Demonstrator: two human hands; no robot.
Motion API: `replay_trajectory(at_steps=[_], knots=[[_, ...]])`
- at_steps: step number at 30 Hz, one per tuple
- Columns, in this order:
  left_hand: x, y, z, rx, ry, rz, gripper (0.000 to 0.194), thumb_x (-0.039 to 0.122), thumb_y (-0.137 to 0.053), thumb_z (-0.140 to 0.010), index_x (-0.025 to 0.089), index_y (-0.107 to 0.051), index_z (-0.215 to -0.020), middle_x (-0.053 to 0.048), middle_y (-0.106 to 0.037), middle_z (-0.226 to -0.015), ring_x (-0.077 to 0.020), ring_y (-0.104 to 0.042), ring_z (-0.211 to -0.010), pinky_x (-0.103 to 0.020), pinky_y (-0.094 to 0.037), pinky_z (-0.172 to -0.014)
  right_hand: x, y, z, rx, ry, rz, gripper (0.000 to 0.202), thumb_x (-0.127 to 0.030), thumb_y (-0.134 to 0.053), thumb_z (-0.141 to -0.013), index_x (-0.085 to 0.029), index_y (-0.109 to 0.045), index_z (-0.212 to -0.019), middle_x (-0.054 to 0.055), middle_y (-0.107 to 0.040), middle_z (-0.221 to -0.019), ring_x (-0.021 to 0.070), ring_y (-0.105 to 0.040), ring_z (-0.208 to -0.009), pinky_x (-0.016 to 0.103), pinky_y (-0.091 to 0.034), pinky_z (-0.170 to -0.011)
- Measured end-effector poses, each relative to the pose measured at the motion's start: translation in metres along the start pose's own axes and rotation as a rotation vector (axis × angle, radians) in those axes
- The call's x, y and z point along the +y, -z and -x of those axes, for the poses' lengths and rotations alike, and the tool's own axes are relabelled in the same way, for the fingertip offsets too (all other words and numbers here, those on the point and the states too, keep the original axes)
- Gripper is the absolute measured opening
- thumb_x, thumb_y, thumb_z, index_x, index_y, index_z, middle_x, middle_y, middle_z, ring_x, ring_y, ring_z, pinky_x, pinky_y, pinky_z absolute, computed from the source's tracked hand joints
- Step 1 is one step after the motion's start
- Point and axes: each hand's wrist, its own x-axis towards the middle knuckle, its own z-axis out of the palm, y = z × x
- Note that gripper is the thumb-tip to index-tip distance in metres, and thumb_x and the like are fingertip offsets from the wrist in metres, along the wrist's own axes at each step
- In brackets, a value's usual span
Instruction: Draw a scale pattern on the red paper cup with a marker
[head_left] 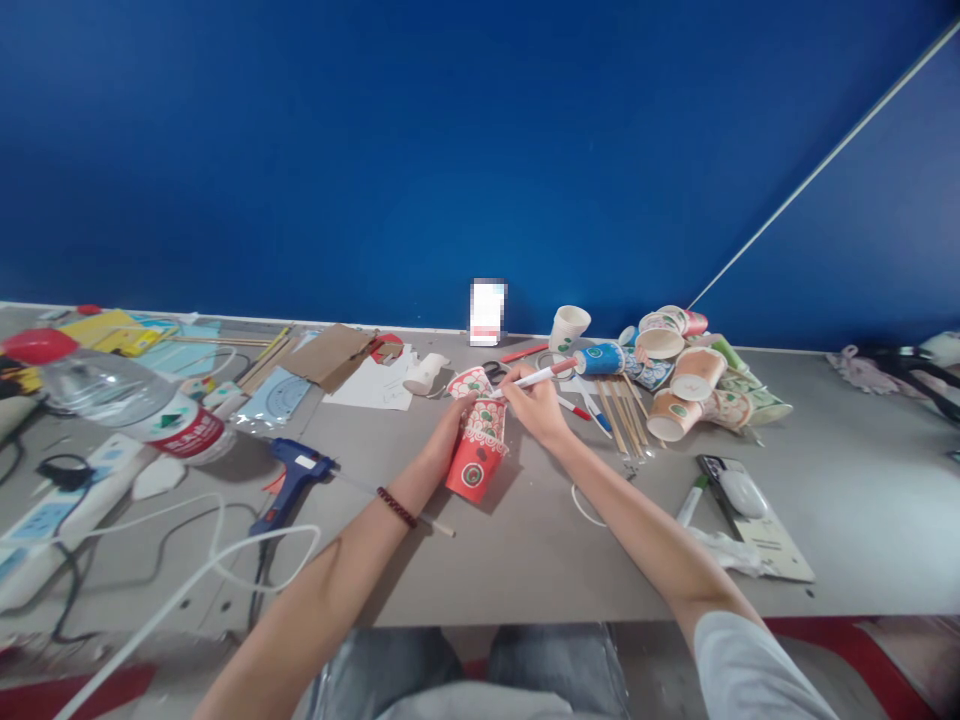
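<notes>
My left hand [451,432] is closed round a red and white patterned paper cup [475,472], tilted just above the table. A white marker with a reddish-brown end [541,374] is pinched in my right hand [534,402]. Its tip points at the upper part of the cup; whether it touches cannot be made out. Just behind the held cup lies a white piece with a red scalloped pattern [469,382], partly covered by my left hand. Dark-handled scissors [493,370] lie beyond my right fingertips.
Paper cups [686,380] are heaped at the right, beside wooden sticks [626,410] and a blue cup [602,357]. A blue glue gun [296,480], a bottle [150,400] and a power strip [71,510] with loose cables occupy the left. A phone [765,520] lies front right.
</notes>
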Motion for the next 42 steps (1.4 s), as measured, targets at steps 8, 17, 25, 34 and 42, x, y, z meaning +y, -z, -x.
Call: replay_trajectory(at_steps=[8,17,25,34,42], knots=[[-0.0011,0.0024,-0.0015,-0.01,0.004,0.009,0.044,0.042,-0.064,-0.084,0.009,-0.067,-0.112,-0.013,-0.074,-0.083,-0.024,-0.071,-0.067,-0.038,-0.06,-0.069,0.0033,-0.0002,-0.0011,0.02,-0.024,-0.035,0.006,-0.026,-0.055,-0.071,-0.021,-0.057,-0.067,-0.002,-0.06,-0.063,0.0168,-0.062,-0.065,0.027,-0.048,-0.062],[-0.0008,0.0029,-0.0028,0.002,0.007,0.012,0.046,0.04,-0.066,-0.082,0.009,-0.066,-0.117,-0.014,-0.075,-0.086,-0.0253,-0.072,-0.069,-0.039,-0.06,-0.068,0.0042,-0.0006,-0.0013,0.036,-0.026,-0.029,0.007,-0.026,-0.054,-0.072,-0.022,-0.056,-0.067,-0.002,-0.061,-0.065,0.0173,-0.063,-0.066,0.028,-0.049,-0.062],[-0.0008,0.0034,-0.0032,0.009,-0.007,0.019,0.042,0.038,-0.067,-0.082,0.009,-0.069,-0.112,-0.014,-0.076,-0.088,-0.0238,-0.072,-0.071,-0.035,-0.059,-0.071,0.0002,0.0019,0.0008,0.014,0.001,0.023,0.008,-0.023,-0.052,-0.071,-0.021,-0.056,-0.065,-0.002,-0.058,-0.062,0.0153,-0.057,-0.063,0.026,-0.044,-0.059],[-0.0015,0.0015,-0.0008,0.001,-0.018,0.037,0.045,0.039,-0.068,-0.082,0.008,-0.067,-0.115,-0.014,-0.075,-0.086,-0.0241,-0.072,-0.071,-0.034,-0.059,-0.069,0.0029,0.0,-0.0011,0.059,-0.067,-0.091,0.008,-0.027,-0.056,-0.071,-0.022,-0.055,-0.065,-0.003,-0.059,-0.062,0.0186,-0.067,-0.067,0.029,-0.053,-0.064],[-0.0004,0.0023,-0.0023,0.001,-0.016,0.01,0.043,0.039,-0.065,-0.083,0.011,-0.067,-0.117,-0.013,-0.076,-0.089,-0.0248,-0.072,-0.071,-0.037,-0.059,-0.07,0.0037,0.0009,-0.0012,0.042,-0.047,-0.048,0.008,-0.027,-0.054,-0.072,-0.022,-0.056,-0.066,-0.002,-0.06,-0.062,0.0183,-0.065,-0.067,0.028,-0.051,-0.062]])
